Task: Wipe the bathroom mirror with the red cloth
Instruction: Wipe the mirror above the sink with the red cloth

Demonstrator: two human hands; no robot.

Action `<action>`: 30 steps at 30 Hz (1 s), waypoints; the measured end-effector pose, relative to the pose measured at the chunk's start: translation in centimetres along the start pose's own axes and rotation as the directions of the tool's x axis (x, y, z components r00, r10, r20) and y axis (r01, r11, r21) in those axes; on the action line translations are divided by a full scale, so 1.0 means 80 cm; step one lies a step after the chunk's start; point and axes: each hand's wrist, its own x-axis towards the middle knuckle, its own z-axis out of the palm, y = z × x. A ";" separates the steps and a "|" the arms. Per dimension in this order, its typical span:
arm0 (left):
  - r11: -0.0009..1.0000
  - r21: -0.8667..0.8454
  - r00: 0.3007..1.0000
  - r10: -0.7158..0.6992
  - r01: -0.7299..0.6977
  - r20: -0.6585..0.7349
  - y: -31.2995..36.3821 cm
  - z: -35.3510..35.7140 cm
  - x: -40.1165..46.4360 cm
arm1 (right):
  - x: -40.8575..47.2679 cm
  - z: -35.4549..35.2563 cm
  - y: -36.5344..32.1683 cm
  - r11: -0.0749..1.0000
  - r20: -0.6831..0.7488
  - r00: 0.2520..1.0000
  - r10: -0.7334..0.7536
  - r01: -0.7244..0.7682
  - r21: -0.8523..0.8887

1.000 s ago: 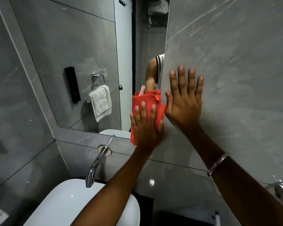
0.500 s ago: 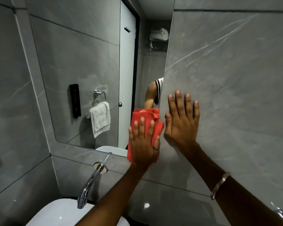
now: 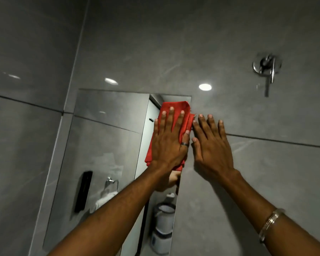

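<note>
The mirror (image 3: 103,145) is a tall frameless panel set in the grey tiled wall. A folded red cloth (image 3: 175,109) lies flat against its top right corner. My left hand (image 3: 169,143) presses the cloth to the glass with fingers spread; a ring shows on the thumb. My right hand (image 3: 211,145) rests flat on the grey wall tile just right of the mirror's edge, fingers apart and holding nothing. A metal bangle (image 3: 270,224) sits on my right forearm.
A chrome shower valve (image 3: 266,69) is fixed to the wall at the upper right. The mirror reflects a black wall dispenser (image 3: 83,191), a towel ring with a white towel (image 3: 107,194), a white door and a white appliance (image 3: 163,226).
My left hand has slid the red cloth up the mirror's right edge to its top corner. My right hand moved up the wall beside it. The view tilted up, and the basin and tap left the frame.
</note>
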 end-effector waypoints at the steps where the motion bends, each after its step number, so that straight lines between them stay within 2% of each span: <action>1: 1.000 -0.004 1.000 0.005 -0.005 -0.002 0.000 -0.005 0.016 | 0.019 -0.006 0.004 1.000 -0.007 1.000 -0.011 0.011 0.005; 5: 0.999 -0.013 0.999 0.037 -0.038 -0.019 -0.004 -0.014 0.055 | 0.083 -0.026 0.029 0.999 -0.021 0.999 -0.047 0.047 -0.001; 10: 0.997 0.003 0.995 0.071 -0.071 -0.073 -0.027 -0.019 0.090 | 0.145 -0.041 0.051 0.978 0.039 0.984 -0.171 0.175 -0.111; 15: 0.996 0.010 0.992 0.092 -0.091 -0.086 -0.049 -0.021 0.095 | 0.147 -0.031 0.054 0.954 0.036 0.970 -0.240 0.243 -0.175; 23: 0.998 0.009 0.991 0.066 -0.065 -0.117 -0.090 -0.028 0.103 | 0.160 -0.031 0.055 0.937 0.059 0.962 -0.266 0.273 -0.217; 27: 0.999 0.015 0.990 0.033 -0.032 -0.137 -0.116 -0.030 0.108 | 0.184 -0.040 0.046 0.926 0.134 0.951 -0.278 0.303 -0.224; 30: 0.999 0.036 0.989 0.018 -0.012 -0.146 -0.134 -0.036 0.109 | 0.222 -0.048 0.025 0.893 0.201 0.911 -0.359 0.398 -0.211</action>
